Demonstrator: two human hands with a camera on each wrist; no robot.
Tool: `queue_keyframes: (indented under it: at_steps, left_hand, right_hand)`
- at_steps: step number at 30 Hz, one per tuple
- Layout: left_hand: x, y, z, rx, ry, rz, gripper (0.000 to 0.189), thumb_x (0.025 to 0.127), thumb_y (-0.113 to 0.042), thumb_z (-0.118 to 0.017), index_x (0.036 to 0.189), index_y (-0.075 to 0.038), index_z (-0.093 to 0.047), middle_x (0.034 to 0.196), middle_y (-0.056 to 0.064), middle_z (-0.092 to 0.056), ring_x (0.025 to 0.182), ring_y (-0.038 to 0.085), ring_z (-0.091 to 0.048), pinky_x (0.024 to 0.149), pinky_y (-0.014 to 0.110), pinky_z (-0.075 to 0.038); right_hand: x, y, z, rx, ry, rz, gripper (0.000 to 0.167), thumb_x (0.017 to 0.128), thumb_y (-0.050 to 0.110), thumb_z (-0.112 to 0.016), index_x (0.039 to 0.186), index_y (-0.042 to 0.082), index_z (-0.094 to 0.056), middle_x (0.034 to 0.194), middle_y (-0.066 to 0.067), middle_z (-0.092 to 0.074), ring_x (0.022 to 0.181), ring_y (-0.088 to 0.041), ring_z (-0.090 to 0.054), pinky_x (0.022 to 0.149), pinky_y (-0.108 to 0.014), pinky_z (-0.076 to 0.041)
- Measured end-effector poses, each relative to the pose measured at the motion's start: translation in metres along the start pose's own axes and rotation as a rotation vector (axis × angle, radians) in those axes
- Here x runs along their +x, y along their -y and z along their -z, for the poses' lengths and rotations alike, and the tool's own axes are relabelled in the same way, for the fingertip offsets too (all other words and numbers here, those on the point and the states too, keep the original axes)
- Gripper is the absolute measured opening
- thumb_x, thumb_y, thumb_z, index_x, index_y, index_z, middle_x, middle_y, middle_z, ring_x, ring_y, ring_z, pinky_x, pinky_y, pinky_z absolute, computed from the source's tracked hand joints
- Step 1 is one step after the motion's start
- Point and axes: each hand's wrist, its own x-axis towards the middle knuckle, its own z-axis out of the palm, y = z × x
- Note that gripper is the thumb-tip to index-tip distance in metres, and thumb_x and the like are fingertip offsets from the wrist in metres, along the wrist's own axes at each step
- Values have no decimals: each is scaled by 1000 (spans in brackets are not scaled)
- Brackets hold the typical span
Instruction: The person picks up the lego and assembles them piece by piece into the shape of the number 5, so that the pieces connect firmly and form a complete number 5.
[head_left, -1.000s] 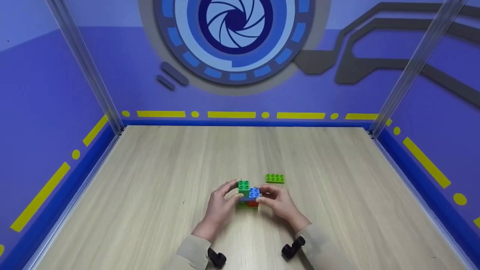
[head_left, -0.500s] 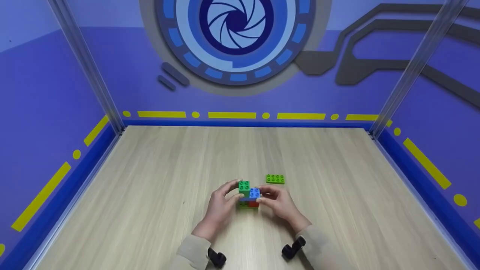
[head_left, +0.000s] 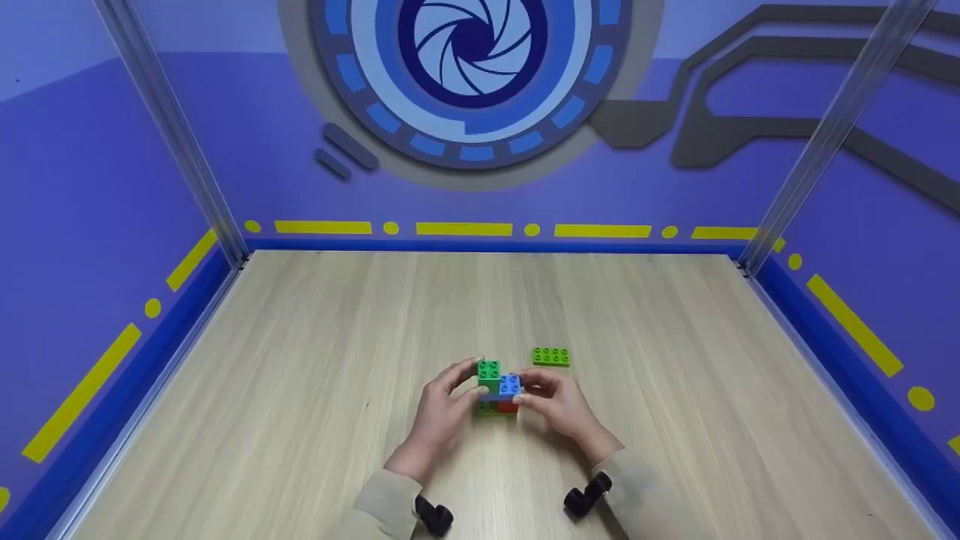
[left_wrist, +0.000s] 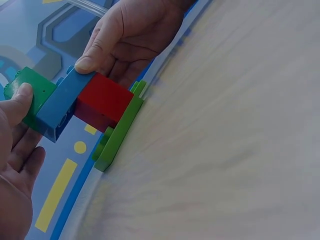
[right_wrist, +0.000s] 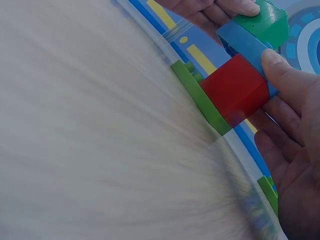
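Your left hand (head_left: 442, 409) and right hand (head_left: 559, 405) pinched one brick stack (head_left: 501, 388) between them

Nearest you, behind each hand, came a beige sleeve (head_left: 386, 499) with a black device (head_left: 587, 495) at the cuff. Your left hand was barely parted, thumb and fingers gripping the green brick (head_left: 488, 377), which topped the stack's left half. Your right hand was pinched likewise, its thumb on the right end of the blue brick (left_wrist: 65, 102) and its fingers curled behind. That blue brick ran under the green one, four studs bare on your right hand's side. Lower between your hands, the red brick (right_wrist: 235, 90) sat beneath the blue brick's right end, on a lime plate (left_wrist: 119, 132) with bare studs toward your left hand. Whether the plate touched the wooden tabletop (head_left: 337, 337), you could not tell. Just beyond your right hand's fingers, a loose lime brick (head_left: 551, 357) lay studs up. Well past both hands rose the violet-blue back wall (head_left: 480, 208), bearing yellow marks (head_left: 464, 229).
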Motion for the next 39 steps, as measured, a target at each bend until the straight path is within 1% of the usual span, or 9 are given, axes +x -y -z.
queue_keyframes:
  at_steps: [2,7,11,14,17,21,27,34,39]
  left_hand:
    - [0,1,-1,-15,0,13,48,95,-17,-73,141,-5,-61,139,14,-65,137,38,-56,114,53,-48]
    - [-1,2,-1,-65,3,44,47,95,-16,-73,140,-9,-63,140,15,-64,137,38,-55,113,52,-49]
    - [0,1,-1,-80,2,54,48,95,-17,-73,141,-9,-62,141,14,-64,136,35,-57,114,51,-48]
    - [-1,1,0,-80,5,57,49,95,-15,-73,142,-7,-61,142,14,-64,134,33,-59,115,46,-49]
    - [-1,1,0,-85,13,54,50,96,-13,-73,143,-8,-60,144,15,-62,133,31,-61,114,38,-50]
    - [-1,1,0,-106,14,43,50,96,-16,-72,144,-9,-59,146,16,-61,134,30,-60,114,32,-49]
    - [-1,-1,1,-106,13,41,49,98,-20,-71,144,-8,-59,147,15,-60,136,29,-59,114,31,-49]
    - [0,-2,1,-106,10,43,48,98,-20,-71,143,-6,-60,147,22,-58,135,31,-59,113,34,-50]
    - [1,-2,1,-98,5,66,47,98,-22,-71,142,-8,-61,145,17,-61,135,30,-59,112,31,-50]
  right_hand:
    - [-1,0,0,2,0,0,36,90,10,-78,122,-5,-70,118,-25,-72,102,-7,-69,93,-18,-56]
    - [-2,1,0,5,-5,-12,37,90,10,-79,122,-6,-70,118,-25,-72,101,-4,-68,92,-17,-56]
    - [-1,1,0,13,-10,-17,37,90,10,-79,122,-5,-70,119,-24,-72,101,-3,-68,92,-16,-56]
    - [-1,1,0,12,-8,-22,37,90,10,-79,123,-6,-69,120,-24,-72,100,-2,-68,91,-16,-56]
    - [-1,0,0,7,-7,-29,37,90,10,-79,122,-5,-70,120,-24,-72,100,-2,-67,91,-15,-56]
    - [0,0,0,8,-10,-31,36,90,9,-79,122,-5,-70,119,-24,-72,102,-5,-68,91,-16,-56]
    - [1,1,0,-2,-10,-35,37,90,11,-79,122,-4,-70,119,-23,-72,103,-6,-68,92,-16,-56]
    - [1,-1,1,-4,-15,-22,37,90,12,-80,122,-4,-71,119,-21,-73,102,-2,-67,93,-16,-56]
    - [2,-2,1,8,-10,-19,38,89,11,-80,122,-5,-71,119,-23,-73,101,-2,-68,92,-17,-56]
